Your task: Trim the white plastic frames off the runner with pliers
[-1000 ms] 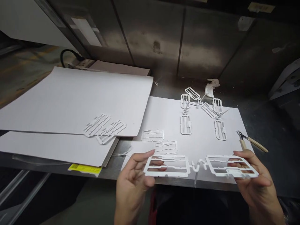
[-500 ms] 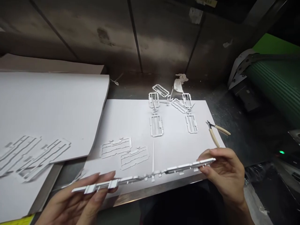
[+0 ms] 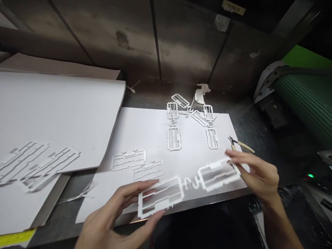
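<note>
Both my hands hold one white moulded plastic piece: two flat frames joined by a curly runner [image 3: 190, 182]. My left hand [image 3: 118, 216] grips the left frame [image 3: 160, 197] between thumb and fingers. My right hand [image 3: 255, 173] pinches the right frame [image 3: 219, 173] at its far end. The piece hovers just above the near edge of a white sheet [image 3: 145, 135]. It looks motion-blurred.
Loose white frames [image 3: 138, 165] lie on the sheet, with more [image 3: 173, 138] farther back and a cluster on runners [image 3: 190, 110]. Small cutters [image 3: 240, 144] lie at the sheet's right edge. Large white boards [image 3: 57, 110] with frames [image 3: 38, 164] sit left. A green roller machine [image 3: 306, 93] stands right.
The joined piece has turned from edge-on to face-up and moved slightly right. Both hands have shifted with it, and the view has tilted a little.
</note>
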Available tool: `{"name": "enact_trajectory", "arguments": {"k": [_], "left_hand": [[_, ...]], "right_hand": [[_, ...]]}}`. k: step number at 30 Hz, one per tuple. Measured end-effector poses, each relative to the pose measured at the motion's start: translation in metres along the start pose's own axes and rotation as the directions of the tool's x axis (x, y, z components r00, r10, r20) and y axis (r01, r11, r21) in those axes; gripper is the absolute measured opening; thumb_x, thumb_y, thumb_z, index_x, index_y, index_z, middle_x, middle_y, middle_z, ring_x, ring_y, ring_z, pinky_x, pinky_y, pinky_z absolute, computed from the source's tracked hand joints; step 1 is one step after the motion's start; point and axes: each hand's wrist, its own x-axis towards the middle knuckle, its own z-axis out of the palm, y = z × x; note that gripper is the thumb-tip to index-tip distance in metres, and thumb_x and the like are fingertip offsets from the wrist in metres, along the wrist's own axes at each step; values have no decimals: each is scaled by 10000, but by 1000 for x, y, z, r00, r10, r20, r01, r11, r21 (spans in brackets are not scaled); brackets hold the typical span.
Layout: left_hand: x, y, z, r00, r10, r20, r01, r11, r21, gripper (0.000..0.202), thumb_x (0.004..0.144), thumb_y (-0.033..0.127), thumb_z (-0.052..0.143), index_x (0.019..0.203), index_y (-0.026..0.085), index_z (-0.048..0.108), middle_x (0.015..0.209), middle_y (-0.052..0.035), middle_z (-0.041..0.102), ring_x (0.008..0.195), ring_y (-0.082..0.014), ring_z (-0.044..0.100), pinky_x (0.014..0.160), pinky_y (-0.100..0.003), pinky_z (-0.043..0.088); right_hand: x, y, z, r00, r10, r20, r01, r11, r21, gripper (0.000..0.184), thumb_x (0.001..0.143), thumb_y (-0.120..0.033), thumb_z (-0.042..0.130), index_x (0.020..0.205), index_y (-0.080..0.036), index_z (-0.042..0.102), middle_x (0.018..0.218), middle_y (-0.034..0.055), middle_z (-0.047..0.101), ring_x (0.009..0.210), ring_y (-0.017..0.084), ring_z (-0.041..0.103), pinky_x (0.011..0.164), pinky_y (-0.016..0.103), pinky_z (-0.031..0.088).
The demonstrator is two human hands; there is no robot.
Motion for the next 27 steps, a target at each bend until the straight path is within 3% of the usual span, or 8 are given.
{"name": "enact_trajectory", "arguments": {"k": [3,6,13,17,19,22,24,27], "left_hand": [[0,14,18,969,136,-205,-123,990,76,508,837,385,848,1268,232,628,1180,-43,734,1060,-205,738,1041,-284,586],[1,13,29,924,230,-305,-194,971,143,601,827,286,861,1347,187,576,1202,-64,724,1087,-202,729,1050,-297,584],[3,12,36,850,407,-333,-328,906,269,691,791,143,870,1411,162,566,1219,-51,716,1078,-168,716,1037,-256,559],[9,30,35,927,-64,-370,-14,979,-205,200,1017,353,648,1143,212,714,998,-3,755,817,-129,725,808,-222,585],[12,38,34,903,-355,-242,201,847,-492,340,1065,478,539,1011,185,701,714,1,687,573,-118,635,600,-216,537],[17,37,34,881,-471,-28,333,662,-672,512,1017,623,559,819,153,610,587,-23,615,428,-124,537,419,-217,440],[20,30,36,893,-450,21,341,646,-683,562,985,660,590,761,145,578,679,-64,672,431,-129,551,387,-228,444],[21,22,40,898,-440,19,338,659,-672,558,993,655,580,781,139,590,702,-71,682,426,-126,548,383,-230,460]], "right_hand": [[-4,42,-32,953,294,69,-236,868,-437,647,943,-416,751,1539,-305,523,1611,61,475,1455,345,504,1212,581,448],[-8,88,-61,775,597,209,-368,694,-619,995,840,-735,716,1646,-258,379,1683,99,353,1525,446,363,1184,662,426],[2,92,-63,644,672,367,-327,675,-662,947,838,-786,662,1623,-306,434,1557,80,512,1308,366,602,1042,492,575],[8,73,-56,662,673,330,-292,638,-713,826,806,-578,693,1517,-176,571,1328,193,597,1014,364,701,787,475,640],[9,56,-56,759,596,263,-272,656,-704,663,804,-465,660,1393,-161,653,1236,213,618,932,362,712,707,456,634],[7,16,-53,849,440,293,-209,788,-579,431,949,-449,541,1337,-280,623,1258,125,671,1035,329,728,785,416,641],[4,-14,-47,821,411,395,-218,867,-449,397,1014,-492,506,1388,-367,555,1280,38,693,1095,270,726,829,351,640],[4,-50,-29,675,502,541,-367,864,-344,415,1055,-550,485,1451,-425,483,1354,-9,656,1163,211,694,883,268,609]]}}
